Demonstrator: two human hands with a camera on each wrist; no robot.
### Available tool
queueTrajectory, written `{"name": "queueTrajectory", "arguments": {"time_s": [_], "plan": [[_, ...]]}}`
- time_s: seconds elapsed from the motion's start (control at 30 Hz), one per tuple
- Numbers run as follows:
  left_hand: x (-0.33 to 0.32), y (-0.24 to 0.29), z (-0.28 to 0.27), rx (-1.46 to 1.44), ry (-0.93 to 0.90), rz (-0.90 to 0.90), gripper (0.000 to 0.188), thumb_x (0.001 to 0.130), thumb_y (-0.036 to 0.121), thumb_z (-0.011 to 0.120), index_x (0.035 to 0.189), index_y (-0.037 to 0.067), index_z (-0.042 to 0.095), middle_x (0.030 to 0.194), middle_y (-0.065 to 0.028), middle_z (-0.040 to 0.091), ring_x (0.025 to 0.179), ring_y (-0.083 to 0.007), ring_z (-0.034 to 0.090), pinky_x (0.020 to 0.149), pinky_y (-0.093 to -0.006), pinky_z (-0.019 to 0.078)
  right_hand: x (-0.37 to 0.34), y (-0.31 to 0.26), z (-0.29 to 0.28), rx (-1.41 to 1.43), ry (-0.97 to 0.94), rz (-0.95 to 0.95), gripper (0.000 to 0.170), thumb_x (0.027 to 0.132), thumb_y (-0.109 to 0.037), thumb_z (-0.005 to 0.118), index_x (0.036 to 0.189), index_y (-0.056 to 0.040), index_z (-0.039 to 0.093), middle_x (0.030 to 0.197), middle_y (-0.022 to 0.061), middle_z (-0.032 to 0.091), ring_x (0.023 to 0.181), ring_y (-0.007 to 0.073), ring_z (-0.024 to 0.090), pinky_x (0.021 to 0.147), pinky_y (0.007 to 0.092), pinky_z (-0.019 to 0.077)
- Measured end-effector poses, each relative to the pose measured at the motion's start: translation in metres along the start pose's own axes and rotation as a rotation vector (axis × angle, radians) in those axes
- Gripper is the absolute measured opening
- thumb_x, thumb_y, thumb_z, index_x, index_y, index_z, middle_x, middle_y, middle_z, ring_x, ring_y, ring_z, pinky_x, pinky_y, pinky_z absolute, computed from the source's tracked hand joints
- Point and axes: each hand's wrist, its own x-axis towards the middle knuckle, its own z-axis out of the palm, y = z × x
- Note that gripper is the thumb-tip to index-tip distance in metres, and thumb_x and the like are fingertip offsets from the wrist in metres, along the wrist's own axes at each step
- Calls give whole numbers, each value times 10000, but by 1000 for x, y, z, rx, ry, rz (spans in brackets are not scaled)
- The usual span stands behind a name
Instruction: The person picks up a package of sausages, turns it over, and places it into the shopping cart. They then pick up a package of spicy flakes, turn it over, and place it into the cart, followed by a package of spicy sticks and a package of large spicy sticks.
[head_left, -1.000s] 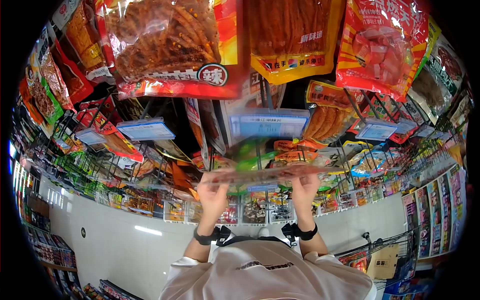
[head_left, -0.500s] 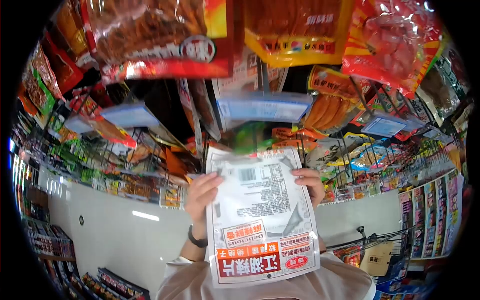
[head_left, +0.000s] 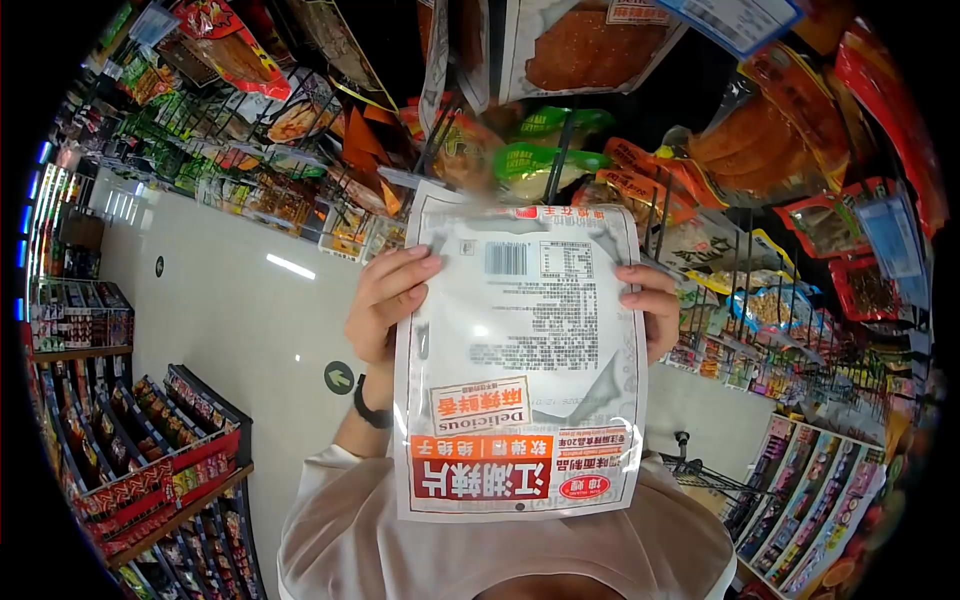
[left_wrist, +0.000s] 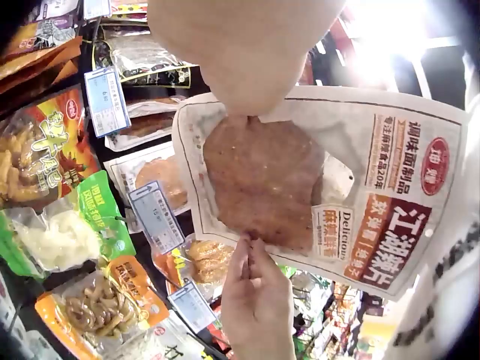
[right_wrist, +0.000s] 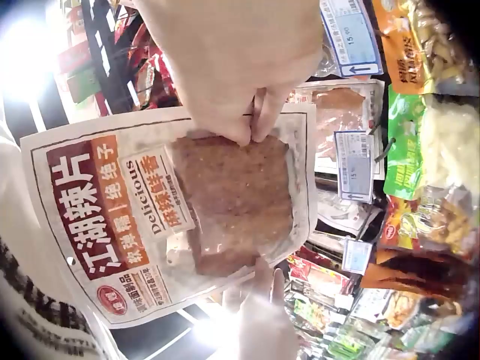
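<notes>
A white snack packet [head_left: 520, 400] is held up in front of the chest by both hands, its back with barcode and small print facing the head camera. My left hand [head_left: 385, 300] grips its left edge, and my right hand [head_left: 655, 312] pinches the right edge; part of that hand is hidden behind the packet. In the left wrist view, the packet's front [left_wrist: 262, 176] has a clear window with a flat brown slab of snack inside. The right wrist view shows my right hand [right_wrist: 232, 67] close up, fingertips at the window's edge.
Hanging snack bags fill the rack ahead, among them a green bag [head_left: 545, 165] and similar white packets [head_left: 590, 50] on a hook. Blue price tags [left_wrist: 156, 217] jut out from the hooks. A red-edged display shelf [head_left: 170, 480] stands on the left, another shelf [head_left: 815, 500] on the right.
The packet was edge-on at first; it has been tilted up so its back faces the head camera. The head view has since shifted, with the upper hanging bags leaving the frame. Both hands keep their hold.
</notes>
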Motion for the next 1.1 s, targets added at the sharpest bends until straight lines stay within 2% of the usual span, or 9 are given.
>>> {"name": "queueTrajectory", "arguments": {"time_s": [0.17,0.3,0.37,0.47,0.73,0.83,0.93,1.03,1.1], "plan": [[-10,10,-28,-45,-145,-32,141,827,69,613,931,27,528,988,-181,670,924,-335,638,868,-461,459,-21,-30,4,28,33,123,208,766,-115,730,869,3,593,896,142,631,832,206,610,762,303,480],[-45,26,-64,-140,-182,-516,290,885,28,584,1149,-37,480,1018,-107,609,848,-140,563,783,-244,442,-63,-61,13,-227,-15,507,148,725,-14,735,841,0,644,783,36,621,703,104,556,631,225,426],[-53,37,-85,-403,-171,-737,338,883,42,603,1181,-38,465,1050,-96,609,884,-119,566,777,-243,450,-80,-79,30,-168,19,504,137,780,-24,713,884,1,627,797,11,604,703,67,515,648,212,416],[-69,54,-120,-545,-177,-856,353,884,52,614,1195,-33,472,1048,-81,618,891,-104,568,753,-230,458,-116,-108,56,-41,98,584,182,850,-84,677,982,3,585,841,-21,587,735,44,488,681,200,401],[-118,89,-195,-698,-309,-972,336,869,-4,610,1179,-40,487,977,-90,651,808,-86,592,698,-216,476,-209,-193,92,24,209,880,231,878,-88,635,1079,-1,561,870,-33,570,795,33,497,710,189,404],[-125,111,-205,-764,-366,-1007,341,867,-11,609,1181,-42,481,1013,-104,654,832,-90,600,720,-213,479,-229,-219,90,-21,273,835,274,872,-85,640,1115,11,555,895,-20,590,809,39,518,729,193,422],[-125,143,-196,-784,-372,-1068,262,891,50,605,1129,-29,529,912,-40,641,754,-50,555,656,-183,439,-250,-250,73,-30,305,812,302,863,-85,649,1132,22,560,917,-9,605,801,45,530,721,202,433],[-142,156,-189,-759,-709,-1099,184,922,131,587,1043,-7,583,799,38,572,673,-11,461,581,-169,361,-276,-286,48,-48,404,783,287,860,-82,652,1114,23,569,906,-10,605,784,39,523,698,196,425],[-153,184,-170,-817,-774,-1054,207,943,198,568,1011,7,608,750,78,505,644,1,389,553,-172,305,-299,-314,29,-64,501,750,272,857,-81,653,1097,22,575,884,-16,602,766,33,517,680,190,418]]}}
